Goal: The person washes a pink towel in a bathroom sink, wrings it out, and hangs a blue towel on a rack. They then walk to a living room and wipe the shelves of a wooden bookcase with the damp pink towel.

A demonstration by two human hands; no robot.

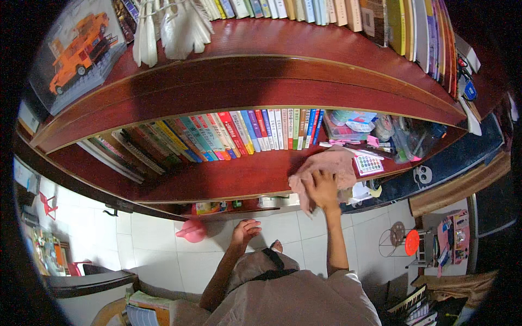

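Observation:
My right hand (324, 187) presses on a pink cloth (328, 163) at the front edge of a reddish-brown wooden shelf (228, 177). Part of the cloth hangs over that edge. Below the shelf's edge, over the tiled floor, my left hand (246, 231) is held with its fingers slightly curled and nothing in it. A row of upright books (244, 132) stands behind, along the back of the shelf. Right of the cloth lies a small card with coloured dots (369, 163), near pens (367, 150) and a clear plastic container (346, 130).
The upper shelf (244, 38) holds more books (318, 12), white wrapped bundles (179, 30) and a box picturing an orange toy vehicle (79, 53). A pink rounded object (192, 231) sits on the floor. To the right are a red stool (412, 242) and a dark panda-print cloth (424, 175).

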